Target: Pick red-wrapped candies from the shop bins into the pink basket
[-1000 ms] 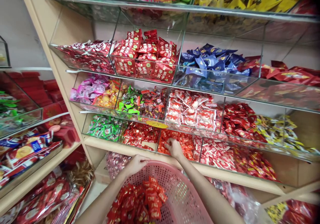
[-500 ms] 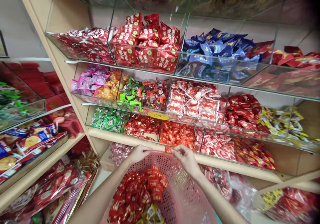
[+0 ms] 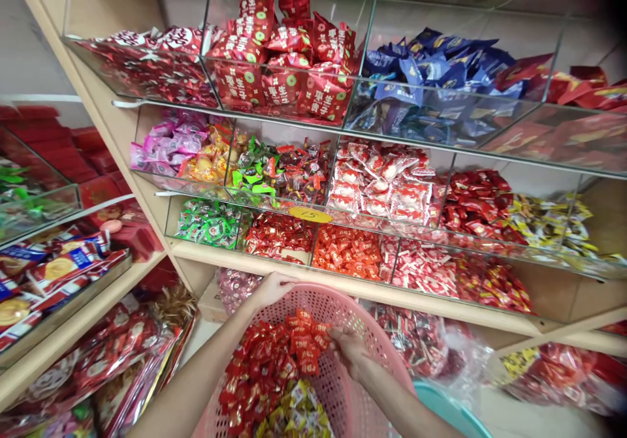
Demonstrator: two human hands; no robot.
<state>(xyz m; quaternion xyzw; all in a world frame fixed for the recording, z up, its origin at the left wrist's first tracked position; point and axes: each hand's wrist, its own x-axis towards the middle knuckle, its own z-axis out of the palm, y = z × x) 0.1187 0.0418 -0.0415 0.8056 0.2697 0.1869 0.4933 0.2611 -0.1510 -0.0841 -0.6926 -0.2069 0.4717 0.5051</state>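
A pink perforated plastic basket (image 3: 377, 330) is in front of me, below the shelves. My left hand (image 3: 274, 290) is closed on its far rim. Inside the basket lie red and orange wrapped candies (image 3: 267, 366), with yellow-wrapped candies (image 3: 296, 415) at the near side. My right hand (image 3: 347, 352) is down inside the basket, fingers curled together against an orange wrapped candy (image 3: 321, 335) at the right edge of the pile. Its fingertips are partly hidden. Straight beyond the basket, a glass-fronted bin holds similar orange candies (image 3: 347, 255).
Glass-divided shelves hold red packets (image 3: 284, 85), blue packets (image 3: 431, 79) and green candies (image 3: 208, 222). A wooden shelf edge (image 3: 441, 304) runs just beyond the basket. Bagged goods (image 3: 411, 340) lie underneath. A teal tub (image 3: 448, 408) stands at right, and packaged snacks (image 3: 59, 268) at left.
My right hand has moved from the basket's far rim, near the orange candy bin, down into the basket. My left hand stays on the rim. The view has shifted slightly.
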